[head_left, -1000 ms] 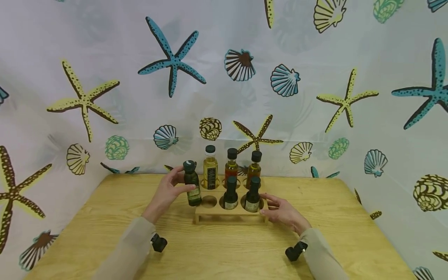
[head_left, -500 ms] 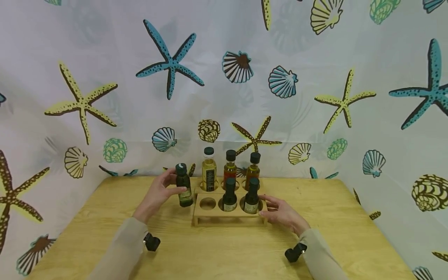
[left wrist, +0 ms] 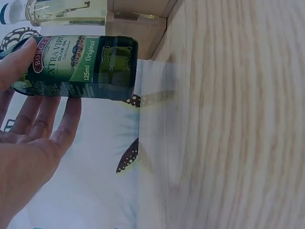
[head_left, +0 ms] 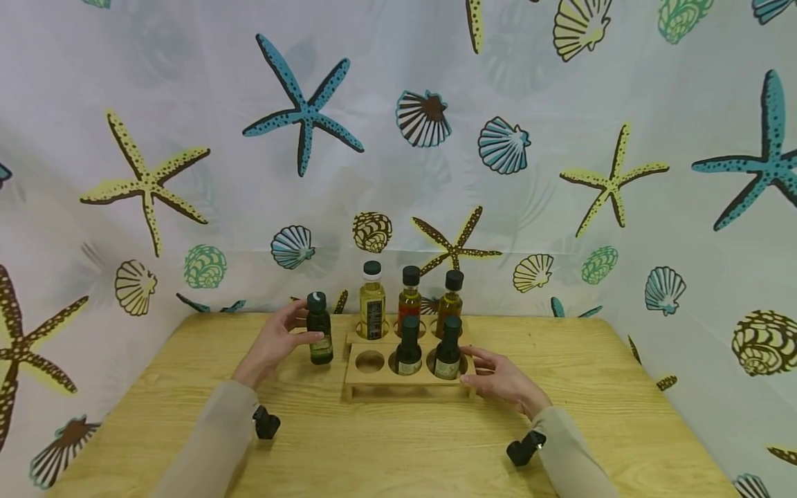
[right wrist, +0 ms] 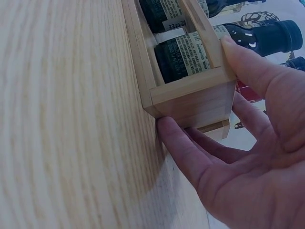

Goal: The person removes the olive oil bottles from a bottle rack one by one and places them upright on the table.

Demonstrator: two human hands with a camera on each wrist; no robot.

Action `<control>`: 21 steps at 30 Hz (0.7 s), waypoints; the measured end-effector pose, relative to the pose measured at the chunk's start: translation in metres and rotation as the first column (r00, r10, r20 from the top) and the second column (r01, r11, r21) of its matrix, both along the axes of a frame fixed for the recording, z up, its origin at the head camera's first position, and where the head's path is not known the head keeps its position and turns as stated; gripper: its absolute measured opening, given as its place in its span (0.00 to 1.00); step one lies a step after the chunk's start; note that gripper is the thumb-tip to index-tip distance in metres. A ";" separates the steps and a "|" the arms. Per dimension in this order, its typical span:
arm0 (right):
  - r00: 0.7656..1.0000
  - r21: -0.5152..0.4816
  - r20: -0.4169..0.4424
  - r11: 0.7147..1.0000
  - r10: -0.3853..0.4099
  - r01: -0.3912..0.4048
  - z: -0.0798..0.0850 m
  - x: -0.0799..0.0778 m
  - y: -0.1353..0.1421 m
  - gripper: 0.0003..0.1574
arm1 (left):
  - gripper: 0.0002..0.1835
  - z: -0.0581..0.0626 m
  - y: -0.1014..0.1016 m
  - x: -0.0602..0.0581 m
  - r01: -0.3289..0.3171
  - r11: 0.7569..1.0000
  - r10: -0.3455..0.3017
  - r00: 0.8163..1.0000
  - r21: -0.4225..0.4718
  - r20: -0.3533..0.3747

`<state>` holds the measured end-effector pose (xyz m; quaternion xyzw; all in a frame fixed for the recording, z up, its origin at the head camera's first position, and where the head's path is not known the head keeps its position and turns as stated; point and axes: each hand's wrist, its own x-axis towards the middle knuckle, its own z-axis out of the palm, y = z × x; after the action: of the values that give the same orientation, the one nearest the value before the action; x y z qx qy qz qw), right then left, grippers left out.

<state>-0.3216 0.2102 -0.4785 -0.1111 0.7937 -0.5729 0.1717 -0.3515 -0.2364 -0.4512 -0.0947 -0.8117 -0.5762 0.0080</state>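
Note:
My left hand (head_left: 274,344) holds a dark green olive oil bottle (head_left: 320,332) to the left of a wooden bottle rack (head_left: 373,379). Its label (left wrist: 62,55) is legible in the left wrist view, and the base appears to be off the table. Thumb and fingers lie on opposite sides of the glass. On the rack's right end, my right hand (head_left: 507,382) rests its thumb on the upper edge and its fingers along the side panel (right wrist: 195,102). Two dark bottles, one of them a dark bottle (head_left: 409,349) in the middle, stand in the front row beside a vacant round hole (head_left: 370,362) at left.
Behind them on the raised back row stand a pale yellow oil bottle (head_left: 372,304), a red-tinted bottle (head_left: 409,301) and an amber bottle (head_left: 450,304). The wooden table (head_left: 398,449) meets a patterned curtain (head_left: 398,180) at the back.
The olive oil bottle has moved left, away from the rack's front left hole, and gone from tilted to nearly upright in my left hand. My right hand stays at the rack's end.

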 end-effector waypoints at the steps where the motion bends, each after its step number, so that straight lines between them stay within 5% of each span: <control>1: 1.000 0.003 0.001 1.000 -0.001 0.001 0.000 0.000 0.000 0.43 | 0.49 -0.001 0.000 -0.001 -0.001 1.000 0.001 1.000 0.003 0.003; 21: 1.000 0.007 0.004 1.000 -0.003 0.003 -0.003 -0.002 0.000 0.43 | 0.44 -0.012 -0.014 -0.026 0.001 0.999 -0.002 1.000 -0.054 -0.023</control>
<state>-0.3235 0.2106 -0.4819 -0.1081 0.7954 -0.5708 0.1729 -0.3772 -0.2504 -0.4635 -0.1020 -0.8269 -0.5529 0.0143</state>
